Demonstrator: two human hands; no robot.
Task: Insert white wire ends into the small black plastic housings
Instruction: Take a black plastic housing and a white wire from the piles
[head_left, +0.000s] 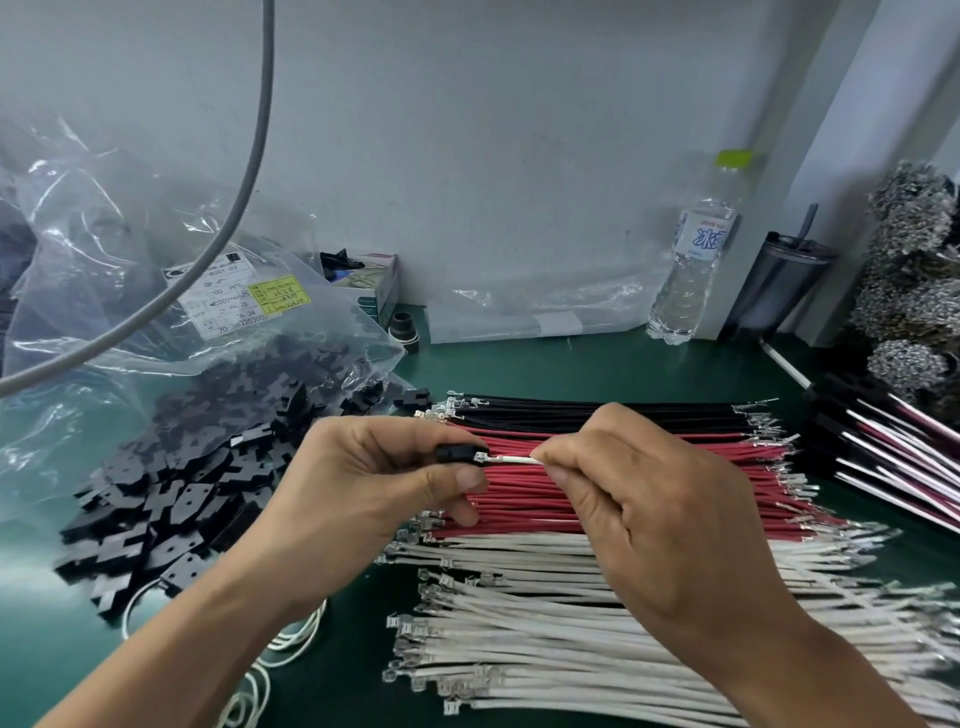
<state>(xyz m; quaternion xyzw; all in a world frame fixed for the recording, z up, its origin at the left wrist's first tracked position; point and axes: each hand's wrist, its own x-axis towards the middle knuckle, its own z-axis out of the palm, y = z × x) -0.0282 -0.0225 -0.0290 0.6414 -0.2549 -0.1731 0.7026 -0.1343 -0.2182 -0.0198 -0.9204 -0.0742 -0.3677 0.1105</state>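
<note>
My left hand (374, 478) pinches a small black plastic housing (460, 453) between thumb and fingers. My right hand (654, 504) grips a white wire (514, 459) close to its end. The wire's metal terminal sits right at the housing's opening, touching it. Both hands hover above a flat layer of wires on the green mat. White wires with metal terminals (545, 623) lie nearest me, red wires (649, 499) in the middle, black wires (597, 410) at the far side. A heap of loose black housings (197, 493) lies to the left.
Clear plastic bags (130, 270) with labels stand at the back left, and a grey cable (249, 171) hangs across them. A water bottle (691, 270) and a dark tumbler (774, 291) stand at the back right. Assembled wire bundles (893, 457) lie at the right edge.
</note>
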